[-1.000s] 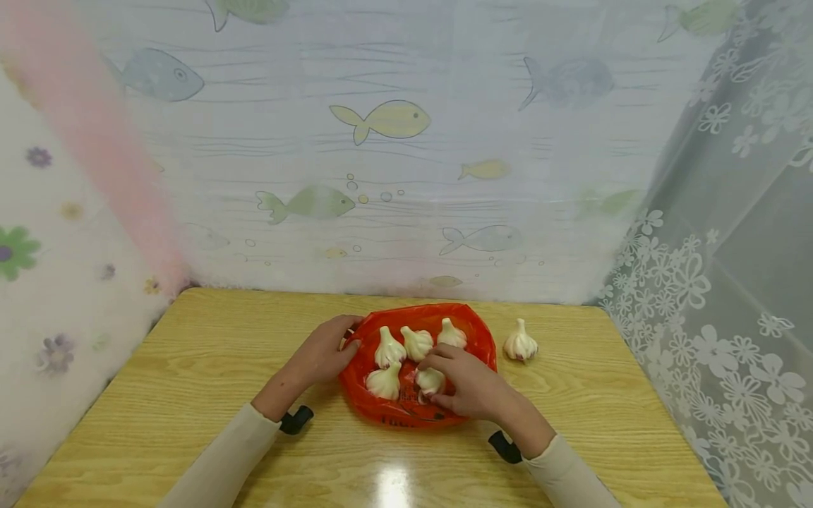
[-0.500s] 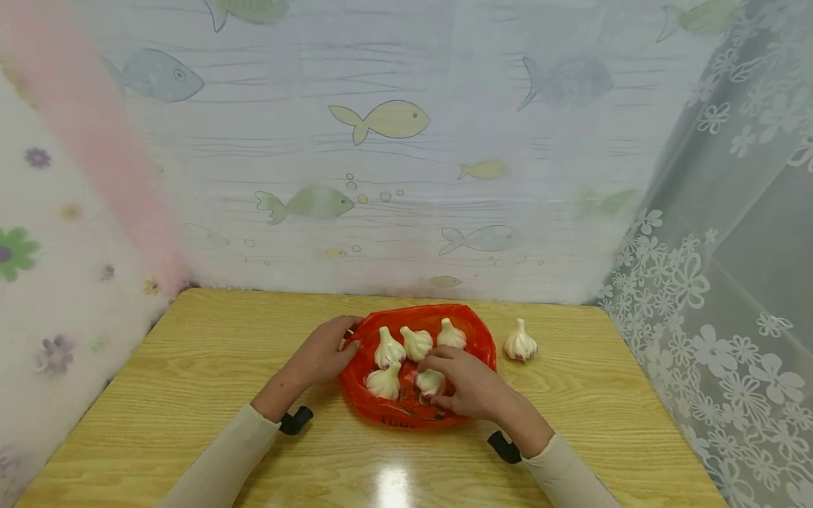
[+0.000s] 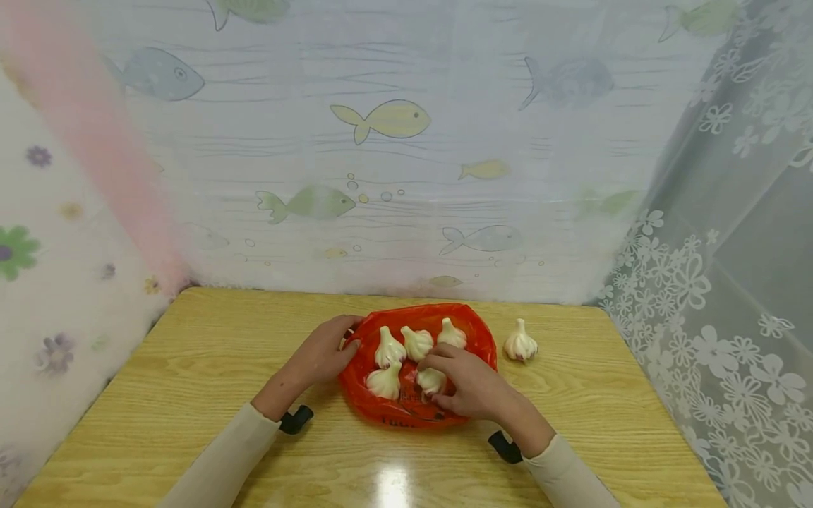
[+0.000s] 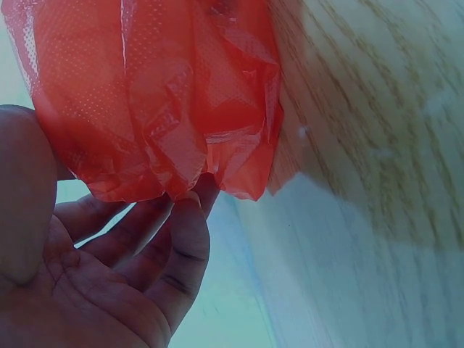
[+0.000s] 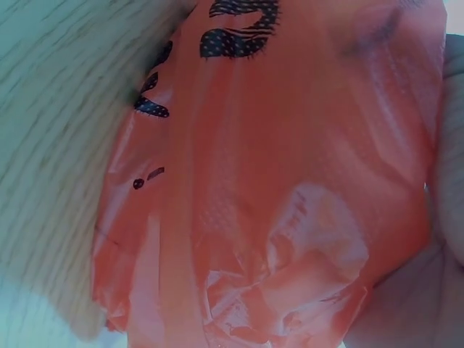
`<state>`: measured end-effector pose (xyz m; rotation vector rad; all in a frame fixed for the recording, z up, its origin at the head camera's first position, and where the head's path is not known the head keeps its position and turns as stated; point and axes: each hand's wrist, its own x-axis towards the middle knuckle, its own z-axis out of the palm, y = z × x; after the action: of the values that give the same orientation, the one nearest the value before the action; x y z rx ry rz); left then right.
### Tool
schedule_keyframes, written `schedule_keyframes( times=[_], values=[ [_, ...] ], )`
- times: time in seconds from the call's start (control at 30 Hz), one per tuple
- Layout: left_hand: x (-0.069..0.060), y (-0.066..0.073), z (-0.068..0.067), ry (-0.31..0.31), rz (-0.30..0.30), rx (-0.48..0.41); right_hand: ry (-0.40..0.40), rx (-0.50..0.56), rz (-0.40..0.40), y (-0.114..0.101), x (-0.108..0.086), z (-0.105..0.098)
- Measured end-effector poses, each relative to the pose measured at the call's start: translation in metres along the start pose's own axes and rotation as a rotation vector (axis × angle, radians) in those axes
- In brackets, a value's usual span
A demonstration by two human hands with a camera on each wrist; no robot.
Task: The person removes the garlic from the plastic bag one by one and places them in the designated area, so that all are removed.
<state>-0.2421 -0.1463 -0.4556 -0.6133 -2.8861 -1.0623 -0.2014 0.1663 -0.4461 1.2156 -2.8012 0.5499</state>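
Observation:
A red plastic bag (image 3: pixel 406 416), its mouth spread wide, sits on the table with several white garlic bulbs (image 3: pixel 384 383) inside. My left hand (image 3: pixel 325 349) grips its left rim; in the left wrist view, thumb and fingers are at the red plastic (image 4: pixel 145 94). Over the bag's right side reaches my right hand (image 3: pixel 470 384), its fingers and thumb around a garlic bulb (image 3: pixel 430 382) at the front right. In the right wrist view the red bag wall (image 5: pixel 290 130) hides that bulb, and only part of the hand (image 5: pixel 406 297) shows at the edge.
One garlic bulb (image 3: pixel 521 344) stands alone on the wooden table (image 3: pixel 209 353), right of the bag. A fish-patterned curtain (image 3: pixel 394 162) hangs behind the table's back edge. A flowered sheer curtain (image 3: pixel 718 353) borders the right side.

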Motion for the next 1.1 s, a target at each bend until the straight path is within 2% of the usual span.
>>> schedule_keyframes(
  times=[0.37, 0.67, 1.1],
  values=[
    [0.0, 0.0, 0.001, 0.002, 0.01, 0.002, 0.065, 0.018, -0.018, -0.001, -0.002, -0.009],
    [0.001, 0.0, 0.001, 0.003, 0.006, -0.002, 0.089, 0.041, 0.033, 0.0, -0.006, -0.018],
    [0.001, -0.001, 0.001, 0.003, 0.014, 0.006, 0.196, 0.018, 0.0, 0.003, -0.013, -0.032]
  ],
)
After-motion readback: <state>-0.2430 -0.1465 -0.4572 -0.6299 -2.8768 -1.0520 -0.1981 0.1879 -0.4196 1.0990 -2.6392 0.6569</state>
